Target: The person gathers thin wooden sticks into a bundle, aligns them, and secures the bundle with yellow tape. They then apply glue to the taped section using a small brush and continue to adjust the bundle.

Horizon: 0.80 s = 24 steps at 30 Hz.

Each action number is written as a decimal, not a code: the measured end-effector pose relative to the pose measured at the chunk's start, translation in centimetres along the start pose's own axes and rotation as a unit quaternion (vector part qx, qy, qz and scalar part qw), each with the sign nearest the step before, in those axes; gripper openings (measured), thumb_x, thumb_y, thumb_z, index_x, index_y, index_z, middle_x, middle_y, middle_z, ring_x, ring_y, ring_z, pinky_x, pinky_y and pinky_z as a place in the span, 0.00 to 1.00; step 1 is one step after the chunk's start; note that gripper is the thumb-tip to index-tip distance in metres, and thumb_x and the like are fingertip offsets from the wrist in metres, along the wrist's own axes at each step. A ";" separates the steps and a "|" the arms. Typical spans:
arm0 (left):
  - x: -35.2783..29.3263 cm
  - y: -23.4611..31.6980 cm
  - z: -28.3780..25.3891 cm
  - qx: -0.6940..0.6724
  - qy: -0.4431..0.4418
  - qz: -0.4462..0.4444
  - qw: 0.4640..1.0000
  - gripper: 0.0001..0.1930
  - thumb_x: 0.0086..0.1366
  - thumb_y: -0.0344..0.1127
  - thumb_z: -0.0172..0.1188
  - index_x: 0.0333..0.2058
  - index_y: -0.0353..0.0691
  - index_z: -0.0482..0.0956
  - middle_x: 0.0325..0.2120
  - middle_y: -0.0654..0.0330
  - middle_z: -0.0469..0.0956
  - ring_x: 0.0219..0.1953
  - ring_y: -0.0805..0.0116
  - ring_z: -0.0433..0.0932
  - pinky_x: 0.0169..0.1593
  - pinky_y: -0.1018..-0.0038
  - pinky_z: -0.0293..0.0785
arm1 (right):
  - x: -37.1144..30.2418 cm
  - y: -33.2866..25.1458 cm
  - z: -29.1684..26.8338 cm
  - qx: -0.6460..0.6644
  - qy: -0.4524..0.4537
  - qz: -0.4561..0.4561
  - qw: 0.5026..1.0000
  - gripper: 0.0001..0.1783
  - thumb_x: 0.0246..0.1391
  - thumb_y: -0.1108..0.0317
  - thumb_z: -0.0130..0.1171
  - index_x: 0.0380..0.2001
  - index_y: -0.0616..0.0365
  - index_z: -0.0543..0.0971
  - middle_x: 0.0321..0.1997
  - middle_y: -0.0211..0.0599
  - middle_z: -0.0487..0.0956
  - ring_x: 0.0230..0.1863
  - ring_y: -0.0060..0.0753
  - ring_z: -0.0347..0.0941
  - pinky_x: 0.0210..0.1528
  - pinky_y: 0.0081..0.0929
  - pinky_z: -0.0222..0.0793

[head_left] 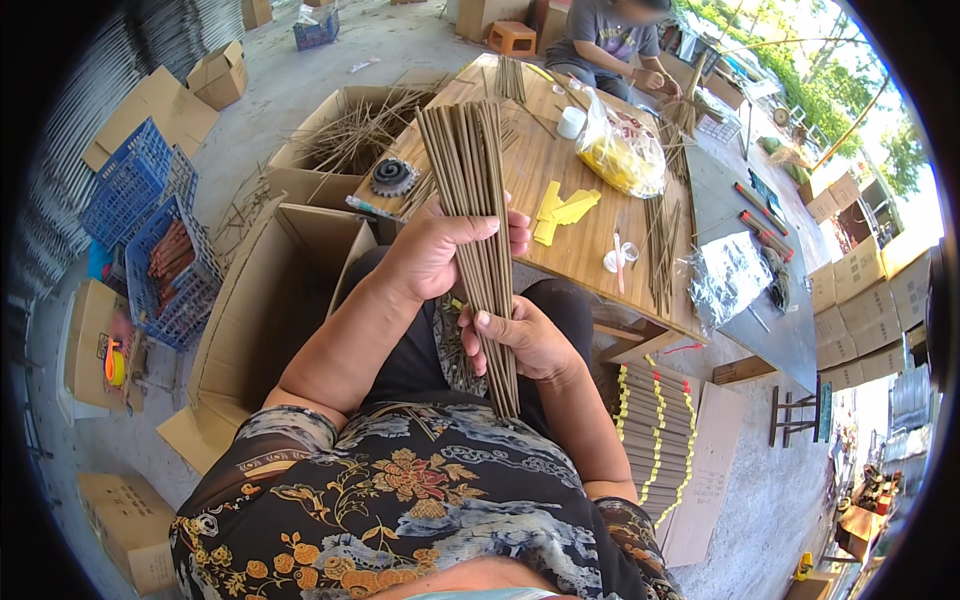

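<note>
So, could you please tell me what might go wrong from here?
The bundle of brown sticks shows no tie, only the left hand and the right hand gripping it, so a slackened hold might let some slide out. Also, the loose sticks lying near the front edge of the wooden table could perhaps be knocked off.

Bright daylight, mostly from open right side; foliage (820, 100) upper right partly blown out. Glare on crinkled clear plastic (735, 275). Corrugated wall (60, 230) at left dimmer. Stick bundle (470, 185) evenly lit, sharp enough. Fisheye: black circular surround, straight edges bowing near rim, bluish fringing there. Far person's head (642, 10) blurred; lower-right clutter (878, 497) soft.
</note>
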<state>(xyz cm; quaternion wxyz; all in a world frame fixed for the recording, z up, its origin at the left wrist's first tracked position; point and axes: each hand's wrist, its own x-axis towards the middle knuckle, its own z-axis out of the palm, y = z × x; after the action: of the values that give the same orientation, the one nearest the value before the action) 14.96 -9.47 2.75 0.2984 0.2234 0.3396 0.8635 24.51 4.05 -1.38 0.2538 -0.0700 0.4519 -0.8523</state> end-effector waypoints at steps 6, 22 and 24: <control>-0.1 -0.3 0.2 0.062 0.032 0.028 0.997 0.11 0.51 0.25 0.59 0.36 0.34 0.72 0.27 0.53 0.77 0.31 0.61 0.77 0.40 0.68 0.74 | 0.4 0.2 -0.1 -0.048 0.027 0.004 0.998 0.10 0.48 0.68 0.60 0.32 0.61 0.72 0.20 0.30 0.72 0.18 0.21 0.68 0.21 0.17 0.66; 1.1 0.6 -2.2 0.535 0.249 0.421 0.689 0.20 0.55 0.32 0.61 0.45 0.34 0.68 0.40 0.61 0.69 0.41 0.76 0.67 0.45 0.80 0.64 | 1.6 1.5 -1.7 -0.228 0.162 -0.074 0.957 0.10 0.53 0.65 0.55 0.27 0.57 0.67 0.19 0.24 0.67 0.18 0.15 0.63 0.19 0.15 0.63; 1.2 1.1 -2.0 0.469 0.220 0.318 0.794 0.15 0.56 0.33 0.61 0.40 0.34 0.71 0.33 0.65 0.70 0.35 0.81 0.67 0.40 0.83 0.65 | 1.8 1.6 -1.9 -0.253 0.177 -0.073 0.948 0.11 0.53 0.65 0.56 0.27 0.58 0.67 0.19 0.25 0.67 0.18 0.15 0.63 0.19 0.15 0.63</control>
<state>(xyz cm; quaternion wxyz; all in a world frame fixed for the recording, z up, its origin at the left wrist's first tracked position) 12.53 -10.25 2.38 -0.2168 0.2353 0.6692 0.6707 22.91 3.78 -3.97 0.0804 -0.0127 0.6842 -0.7248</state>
